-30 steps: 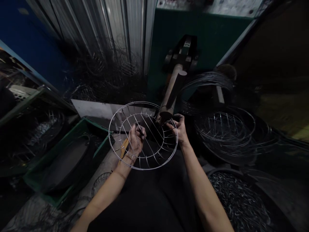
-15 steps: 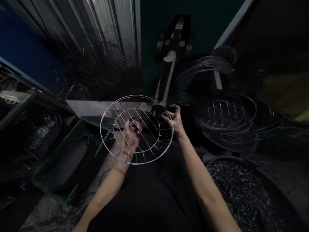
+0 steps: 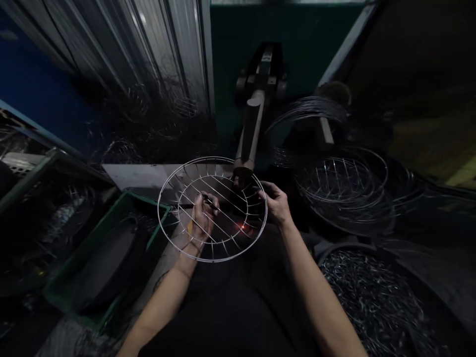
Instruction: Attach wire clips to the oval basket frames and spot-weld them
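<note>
A round wire rack (image 3: 212, 236), with two rings joined by short spokes and parallel bars across the inner ring, lies tilted in front of me. My left hand (image 3: 204, 215) is behind its bars, fingers curled round something small and dark that I cannot make out. At the rack's right rim, my right hand (image 3: 278, 202) has thumb and fingers closed on the edge; its fingertips are partly in shadow. The welding machine's thick metal arm (image 3: 248, 144) comes down to the far right part of the inner ring. A small orange spark (image 3: 243, 226) glows near the inner ring's lower right.
A tub of short metal pieces (image 3: 372, 292) stands at lower right. Behind it, wire racks (image 3: 342, 181) are stacked. A green crate (image 3: 98, 322) with a dark round pan (image 3: 107, 258) is at left. Coiled wire (image 3: 316, 106) hangs beyond the arm; a pale panel (image 3: 137, 176) lies ahead.
The view has shifted, so the welding arm appears lower. An orange spark has appeared near the rack. The right hand has moved slightly outward along the rim; the left stays behind the bars.
</note>
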Available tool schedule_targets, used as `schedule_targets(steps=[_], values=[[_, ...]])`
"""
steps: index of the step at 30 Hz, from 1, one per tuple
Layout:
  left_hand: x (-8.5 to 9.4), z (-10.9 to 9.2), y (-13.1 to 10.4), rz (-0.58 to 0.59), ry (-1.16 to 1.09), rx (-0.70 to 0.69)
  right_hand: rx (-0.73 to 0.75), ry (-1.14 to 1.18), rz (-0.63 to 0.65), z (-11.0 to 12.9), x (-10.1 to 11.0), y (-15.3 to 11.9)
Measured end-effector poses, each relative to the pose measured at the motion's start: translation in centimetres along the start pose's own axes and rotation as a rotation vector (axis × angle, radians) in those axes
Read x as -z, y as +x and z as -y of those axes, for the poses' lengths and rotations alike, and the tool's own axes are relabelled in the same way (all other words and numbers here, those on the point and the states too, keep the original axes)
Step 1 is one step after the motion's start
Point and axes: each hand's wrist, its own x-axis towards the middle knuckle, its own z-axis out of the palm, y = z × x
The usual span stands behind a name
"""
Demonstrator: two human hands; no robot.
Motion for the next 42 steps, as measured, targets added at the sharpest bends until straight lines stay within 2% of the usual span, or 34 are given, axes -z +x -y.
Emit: schedule_targets(steps=[8,21,25,29,34,37,42], values=[[0.5,1.0,-0.1,-0.007,0.012,-0.048,0.033,-0.081,0.025,0.2,-1.5,2.6],[0.2,1.6,-0.3,0.021,0.056,-0.1,0.039,-0.079,0.041,-0.1,-1.7,3.1],[0.9,2.0,-0.2,0.037,0.043,-0.102,0.031,-0.053,0.028,-1.0,-1.8,3.3],[1.8,2.0,0.1,0.06,0.024,-0.08,0.024,-0.042,0.015,-0.7,-1.7,2.9],[0.6,1.1,-0.5,0.003,0.059,-0.068,0.021,-0.04,-0.023,0.0,-0.2,1.2],[-0.5,0.7,-1.4,-0.036,0.091,-0.075,-0.029,-0.041,0.006,-0.3,0.3,0.8],[-0.3,1.8,-2.2,-0.053,0.089,-0.067,-0.027,-0.04,0.029,-1.0,0.2,1.5]])
